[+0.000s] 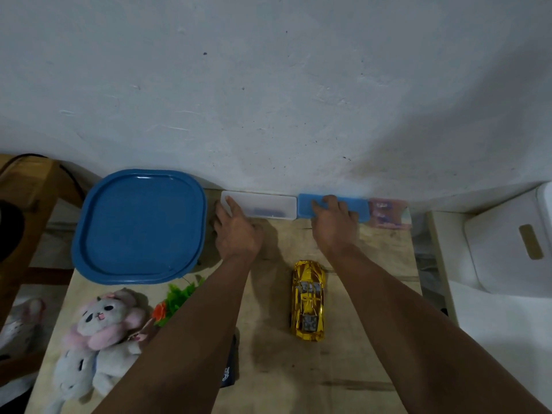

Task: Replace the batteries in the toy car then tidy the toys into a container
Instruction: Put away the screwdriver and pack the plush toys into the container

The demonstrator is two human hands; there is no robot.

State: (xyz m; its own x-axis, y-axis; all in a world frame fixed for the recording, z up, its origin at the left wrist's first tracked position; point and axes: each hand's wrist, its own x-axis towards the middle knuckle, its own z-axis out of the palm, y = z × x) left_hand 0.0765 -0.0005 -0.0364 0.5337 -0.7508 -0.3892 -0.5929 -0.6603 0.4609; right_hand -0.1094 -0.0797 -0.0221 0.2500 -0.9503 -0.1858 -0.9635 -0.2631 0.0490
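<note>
Looking down from a head-worn camera, we see our two bare arms reaching forward across a pale wooden table [343, 369] that stands against a white plaster wall [268, 85].

Our left hand [236, 231] rests at the near left corner of a clear, frosted rectangular plastic box [263, 208] lying against the wall. Its fingers are spread and fairly straight, one fingertip touching the box's rim; it grips nothing. Something dark blue shows dimly inside the box, too blurred to identify.

Our right hand [333, 219] lies on a flat blue rectangular plastic lid [304, 206] just beside the clear box. The fingers curl over the lid's top; we cannot tell whether they grip it or only press on it.

Between our forearms, near the middle of the table, sits the shiny gold toy car [308, 300], nose pointing toward the wall, untouched.

At the left stands a large blue rounded-square plastic container lid [139, 227]. Nearer to us lie a grey-and-pink plush toy [101, 324] and a green plastic plant with an orange flower [176, 300].
</note>
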